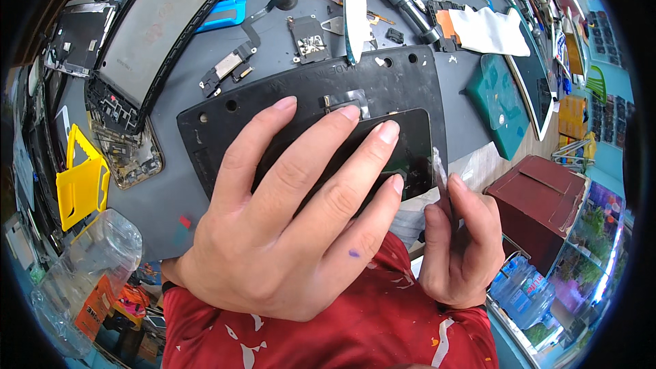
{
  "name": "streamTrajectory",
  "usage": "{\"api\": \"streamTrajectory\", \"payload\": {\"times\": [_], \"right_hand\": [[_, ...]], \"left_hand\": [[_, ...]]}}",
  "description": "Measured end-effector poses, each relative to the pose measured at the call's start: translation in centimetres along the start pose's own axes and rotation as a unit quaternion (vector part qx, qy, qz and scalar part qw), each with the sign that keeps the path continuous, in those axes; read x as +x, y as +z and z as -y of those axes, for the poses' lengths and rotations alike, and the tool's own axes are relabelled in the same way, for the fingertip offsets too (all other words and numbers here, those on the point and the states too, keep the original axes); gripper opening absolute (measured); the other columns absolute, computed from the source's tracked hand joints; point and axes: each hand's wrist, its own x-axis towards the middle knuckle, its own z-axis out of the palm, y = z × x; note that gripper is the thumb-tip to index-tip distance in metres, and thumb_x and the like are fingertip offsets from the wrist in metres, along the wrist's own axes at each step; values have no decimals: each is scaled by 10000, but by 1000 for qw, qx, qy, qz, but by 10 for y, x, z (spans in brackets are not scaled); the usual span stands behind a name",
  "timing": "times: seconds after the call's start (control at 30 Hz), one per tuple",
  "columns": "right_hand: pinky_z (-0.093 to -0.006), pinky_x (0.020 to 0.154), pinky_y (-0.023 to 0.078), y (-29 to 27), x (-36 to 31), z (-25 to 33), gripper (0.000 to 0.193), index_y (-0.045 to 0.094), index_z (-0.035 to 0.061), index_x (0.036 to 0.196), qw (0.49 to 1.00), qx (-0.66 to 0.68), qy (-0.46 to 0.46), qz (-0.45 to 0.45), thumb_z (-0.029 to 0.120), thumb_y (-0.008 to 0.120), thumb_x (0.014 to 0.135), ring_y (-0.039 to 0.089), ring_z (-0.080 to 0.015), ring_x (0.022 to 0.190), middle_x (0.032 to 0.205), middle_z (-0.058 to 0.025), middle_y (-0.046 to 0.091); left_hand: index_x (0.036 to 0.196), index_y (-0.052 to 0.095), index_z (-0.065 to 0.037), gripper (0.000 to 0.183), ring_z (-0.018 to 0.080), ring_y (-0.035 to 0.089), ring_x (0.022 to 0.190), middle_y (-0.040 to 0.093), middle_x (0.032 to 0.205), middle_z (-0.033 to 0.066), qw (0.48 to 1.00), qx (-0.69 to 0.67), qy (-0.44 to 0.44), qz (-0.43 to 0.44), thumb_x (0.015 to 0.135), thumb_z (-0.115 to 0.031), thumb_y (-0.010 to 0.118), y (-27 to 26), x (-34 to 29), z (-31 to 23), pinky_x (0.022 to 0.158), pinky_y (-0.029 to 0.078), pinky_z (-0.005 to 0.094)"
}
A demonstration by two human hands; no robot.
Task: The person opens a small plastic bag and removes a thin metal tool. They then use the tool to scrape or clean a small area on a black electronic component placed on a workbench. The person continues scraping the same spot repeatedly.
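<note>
Head view: dark glossy panel (414, 147) lies on the black pad (307, 80), near the pad's right edge, on the grey surface (160, 215). My left hand (290, 225) spreads over it, fingers apart, probably to stop it sliding. My right hand (465, 246) pinches a thin blade (441, 174), likely gripped short for control, tip away from me. Panel's long axis seems left-to-right, one end toward the pad's right edge; I can't tell its top.

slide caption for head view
Left hand across a dark screen on a black pad, right hand pinching a thin tool.
</note>
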Motion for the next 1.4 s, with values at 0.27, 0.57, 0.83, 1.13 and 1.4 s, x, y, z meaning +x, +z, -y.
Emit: {"api": "streamTrajectory", "payload": {"times": [0.27,0.57,0.83,1.13,1.4], "right_hand": [[-294,749,632,10,-17,-1,549,613,-117,1481,984,112,73,-119,-158,847,986,814,-222,873,1085,-259,830],[-330,671,584,4,-9,-2,558,662,-113,1441,999,19,1,-37,-201,850,923,744,-276,772,1073,-253,777],[-328,612,560,22,0,3,535,718,-123,1405,999,-12,-8,-46,-215,838,891,710,-272,720,988,-218,739],[-321,577,536,23,0,6,540,789,-109,1354,997,-55,-45,-42,-162,891,827,683,-236,715,986,-171,727],[-318,587,516,19,-5,6,575,812,-103,1335,997,-54,-60,-18,-125,856,762,650,-232,740,1042,-181,711]], "left_hand": [[1151,873,-194,272,377,772,1293,855,1383,120,999,7,19,-25,884,-144,864,6,-1,4,1116,595,604],[1127,863,-127,251,402,785,1264,864,1346,158,998,0,36,-43,884,-127,800,7,1,8,1108,595,616],[1158,870,-124,297,408,777,1279,853,1378,168,999,-6,39,-32,873,-143,789,5,0,10,1131,578,618],[1173,874,-129,308,405,769,1294,842,1406,168,998,6,51,-26,885,-184,779,5,-2,11,1138,571,623],[1169,879,-129,309,404,766,1296,843,1406,163,999,-4,36,-10,874,-171,798,0,1,8,1136,571,623]]}}
